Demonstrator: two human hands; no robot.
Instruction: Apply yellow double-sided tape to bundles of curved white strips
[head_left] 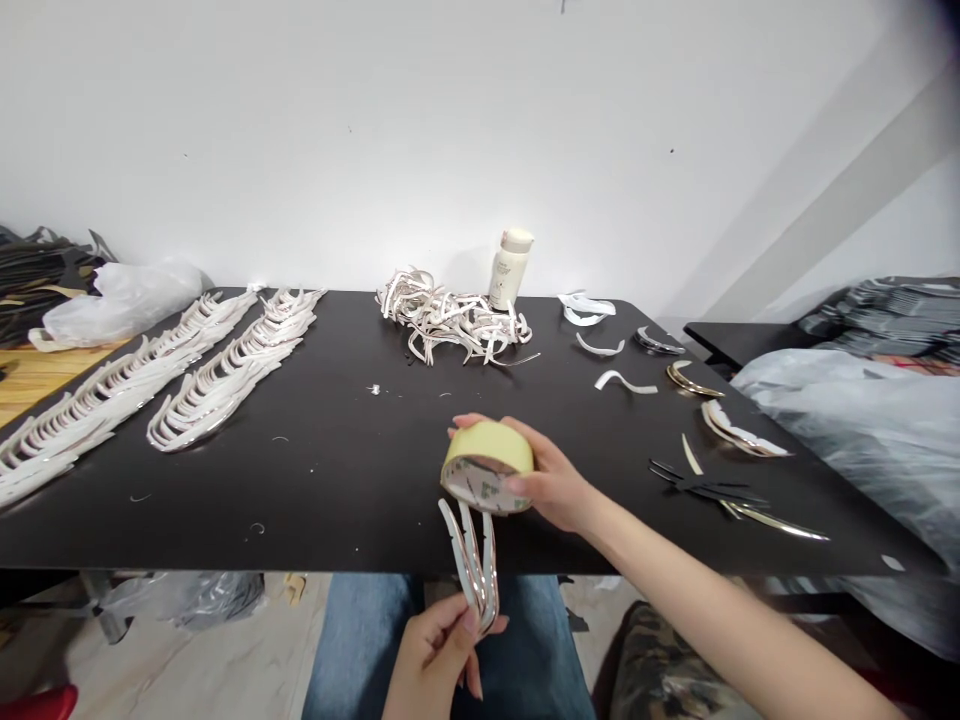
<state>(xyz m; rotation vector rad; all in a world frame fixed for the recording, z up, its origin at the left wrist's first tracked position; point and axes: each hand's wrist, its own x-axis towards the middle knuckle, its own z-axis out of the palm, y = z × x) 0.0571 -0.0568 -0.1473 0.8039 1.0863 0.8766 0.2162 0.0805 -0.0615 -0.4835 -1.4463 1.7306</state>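
Observation:
My right hand [551, 478] grips a wide roll of yellow tape [489, 445] around its rim, the thumb inside the core. Just below the roll, my left hand [442, 645] pinches several curved strips [471, 560], pale on one face and shiny along the edges. Their free ends fan upward and come close to the tape; whether they touch it I cannot tell. Both hands are at the front edge of the black table [360, 500], above my lap.
Two long rows of overlapping strips [232, 370] lie at the left. A tangled heap of strips [457, 320] sits at the back beside a cream bottle [511, 268]. Loose curved pieces [739, 432] and dark slender pieces [705, 487] are at the right, near clear plastic bags [847, 420].

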